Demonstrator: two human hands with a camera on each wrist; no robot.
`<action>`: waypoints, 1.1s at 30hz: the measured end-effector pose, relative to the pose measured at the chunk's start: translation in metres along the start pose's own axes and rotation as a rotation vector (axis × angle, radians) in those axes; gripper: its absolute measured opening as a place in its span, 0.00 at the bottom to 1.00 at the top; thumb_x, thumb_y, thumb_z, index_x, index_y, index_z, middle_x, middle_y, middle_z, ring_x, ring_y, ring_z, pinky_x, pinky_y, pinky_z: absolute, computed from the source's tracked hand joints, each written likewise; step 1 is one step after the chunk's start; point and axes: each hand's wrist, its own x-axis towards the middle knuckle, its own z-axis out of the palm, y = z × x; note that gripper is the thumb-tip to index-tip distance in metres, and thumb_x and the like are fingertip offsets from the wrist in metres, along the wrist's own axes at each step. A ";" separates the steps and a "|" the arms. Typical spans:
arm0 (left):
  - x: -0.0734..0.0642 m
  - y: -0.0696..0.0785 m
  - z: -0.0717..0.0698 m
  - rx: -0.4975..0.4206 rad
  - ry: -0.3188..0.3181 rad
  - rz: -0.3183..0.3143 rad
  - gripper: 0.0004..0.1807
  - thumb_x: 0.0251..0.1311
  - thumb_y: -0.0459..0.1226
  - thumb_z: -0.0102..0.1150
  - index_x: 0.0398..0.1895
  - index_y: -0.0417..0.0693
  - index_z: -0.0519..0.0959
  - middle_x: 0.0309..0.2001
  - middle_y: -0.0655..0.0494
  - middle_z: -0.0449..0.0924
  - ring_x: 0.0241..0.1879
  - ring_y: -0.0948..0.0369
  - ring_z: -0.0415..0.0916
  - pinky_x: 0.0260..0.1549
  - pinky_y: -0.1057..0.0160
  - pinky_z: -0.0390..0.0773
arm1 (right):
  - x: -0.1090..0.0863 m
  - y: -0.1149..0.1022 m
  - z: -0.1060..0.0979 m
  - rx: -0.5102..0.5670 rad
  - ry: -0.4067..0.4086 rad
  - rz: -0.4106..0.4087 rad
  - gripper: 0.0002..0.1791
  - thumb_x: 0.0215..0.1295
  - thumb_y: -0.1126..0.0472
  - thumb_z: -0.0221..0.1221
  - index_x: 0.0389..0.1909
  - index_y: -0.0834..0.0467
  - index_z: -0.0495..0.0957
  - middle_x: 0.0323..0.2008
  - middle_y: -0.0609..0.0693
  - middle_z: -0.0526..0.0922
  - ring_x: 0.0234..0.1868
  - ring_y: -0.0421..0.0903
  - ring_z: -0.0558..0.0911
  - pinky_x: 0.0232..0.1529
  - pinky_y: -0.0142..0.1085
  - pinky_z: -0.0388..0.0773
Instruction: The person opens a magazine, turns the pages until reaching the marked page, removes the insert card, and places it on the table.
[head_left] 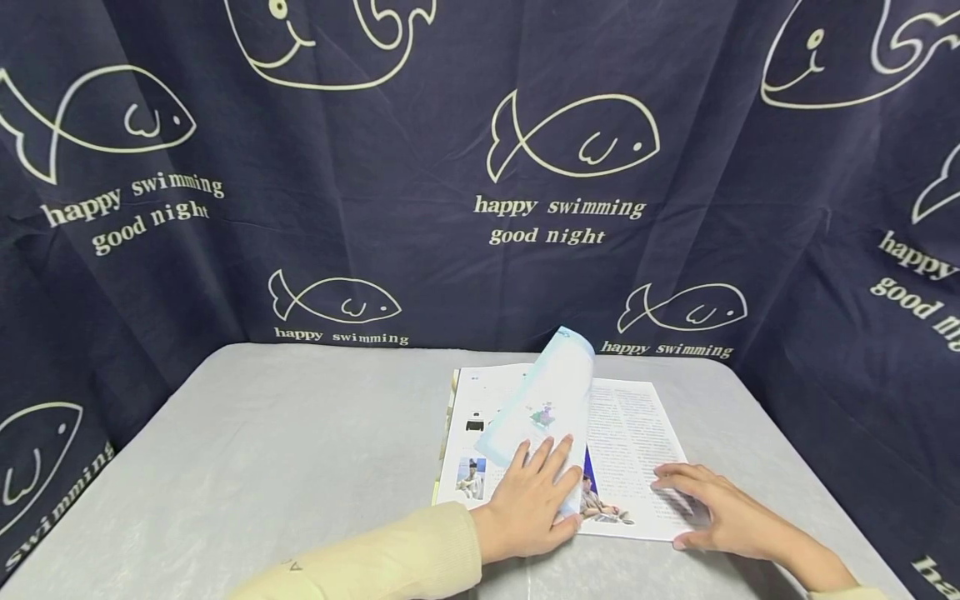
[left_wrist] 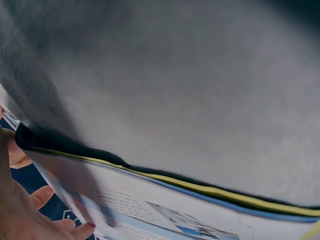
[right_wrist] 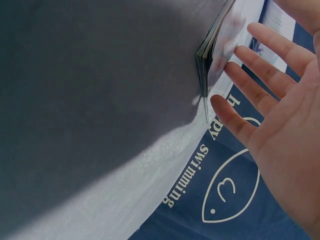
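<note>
An open magazine (head_left: pixel 633 433) lies on the grey-covered table, right of centre. One pale blue-edged page (head_left: pixel 558 379) stands lifted and curls over toward the left side. My left hand (head_left: pixel 528 504) rests with spread fingers on the lower part of that page. The left wrist view shows this hand (left_wrist: pixel 22 210) beside the magazine's lower edge. At the lower right corner of the magazine is my right hand (head_left: pixel 738 517), thumb near the edge and fingers over the printed page. In the right wrist view its fingers (right_wrist: pixel 262 77) are extended and spread, holding nothing.
The grey table cover (head_left: pixel 315 442) stretches away to the left of the magazine. Dark blue curtains (head_left: pixel 435 208) with fish drawings and lettering close in the table at the back and both sides.
</note>
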 end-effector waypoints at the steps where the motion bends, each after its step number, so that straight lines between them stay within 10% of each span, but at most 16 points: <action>1: 0.000 0.000 0.000 -0.004 0.001 -0.001 0.30 0.61 0.59 0.35 0.63 0.58 0.61 0.71 0.49 0.49 0.66 0.51 0.55 0.60 0.46 0.57 | 0.000 0.000 0.000 -0.004 -0.001 0.001 0.35 0.26 0.46 0.73 0.45 0.48 0.77 0.48 0.47 0.76 0.50 0.36 0.70 0.42 0.31 0.63; 33: -0.001 -0.001 0.001 -0.021 0.000 -0.004 0.28 0.61 0.61 0.34 0.60 0.65 0.64 0.69 0.49 0.53 0.66 0.49 0.56 0.59 0.44 0.59 | 0.002 0.001 -0.005 0.133 0.058 -0.085 0.28 0.29 0.59 0.74 0.39 0.51 0.78 0.42 0.47 0.79 0.46 0.37 0.74 0.52 0.13 0.53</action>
